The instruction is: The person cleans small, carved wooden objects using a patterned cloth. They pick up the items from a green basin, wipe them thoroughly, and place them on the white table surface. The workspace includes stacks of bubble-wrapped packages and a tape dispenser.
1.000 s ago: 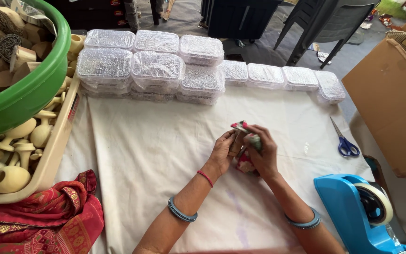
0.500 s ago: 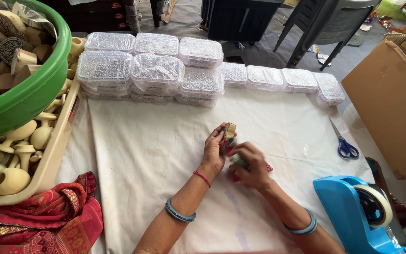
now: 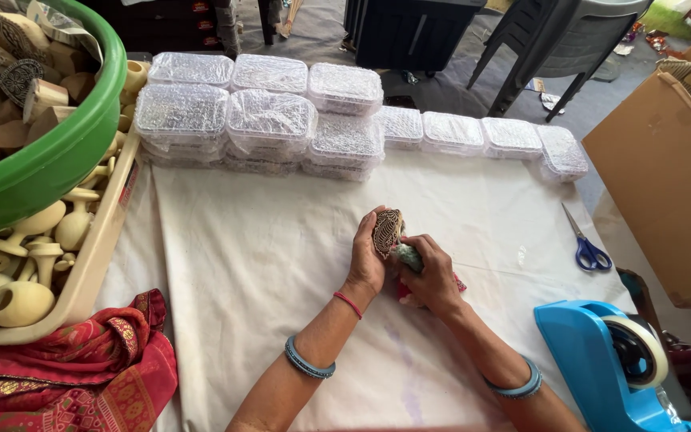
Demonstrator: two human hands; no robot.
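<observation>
The left hand (image 3: 367, 258) holds a carved wooden block (image 3: 387, 230) upright above the white cloth (image 3: 265, 264), fingers closed round its near edge and thumb behind, with the dark patterned face now turned up toward the camera; half a second earlier the same block showed only its pale narrow edge, so it has been rotated to expose the carving. The right hand (image 3: 433, 276) is closed on a bunched rag (image 3: 408, 256) of grey-green and pink fabric, pressed against the right side of the block; a moment ago this hand sat lower and nearer, clear of the block, and it has since come back up into contact. The change suggests, as a judgement, that wiping of the carved face is under way rather than finished. The work sits near the middle of the cloth, well apart from the other items. Far across the cloth stand stacked clear plastic boxes (image 3: 269, 120) in a row. At left, a green tub (image 3: 57, 160) of wooden blocks rests over a beige tray (image 3: 93, 256) of turned wooden handles, with red patterned fabric (image 3: 81, 376) near it. At right lie blue-handled scissors (image 3: 588, 244), a blue tape dispenser (image 3: 609, 360) and a cardboard box (image 3: 665, 176).
</observation>
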